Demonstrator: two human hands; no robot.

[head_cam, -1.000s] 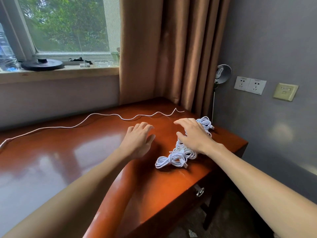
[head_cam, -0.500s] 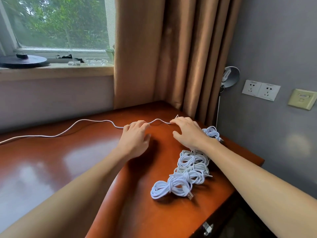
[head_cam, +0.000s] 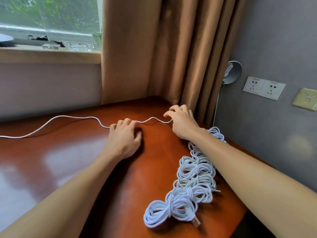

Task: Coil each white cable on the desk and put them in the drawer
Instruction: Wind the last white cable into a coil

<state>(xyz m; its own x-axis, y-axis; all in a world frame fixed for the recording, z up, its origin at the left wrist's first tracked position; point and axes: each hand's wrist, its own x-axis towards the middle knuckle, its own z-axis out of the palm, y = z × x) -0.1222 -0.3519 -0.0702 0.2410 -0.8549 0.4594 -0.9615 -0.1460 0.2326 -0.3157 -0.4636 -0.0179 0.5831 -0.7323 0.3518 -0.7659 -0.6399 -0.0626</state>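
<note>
Coiled white cables lie bundled at 4 o'clock on the glossy red-brown bench. 1 loose white cable runs toward 9 o'clock, uncoiled, the left hand curling its fingers on it, the right hand seemingly pinching its end.

You have open table on your left; a loose cable crosses the far side, coiled cables line the right edge, and the curtain blocks the far corner.

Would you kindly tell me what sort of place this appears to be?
Probably a hotel room or bedroom: a polished wooden desk by a window with a heavy curtain, plus wall sockets and a lamp.
</note>
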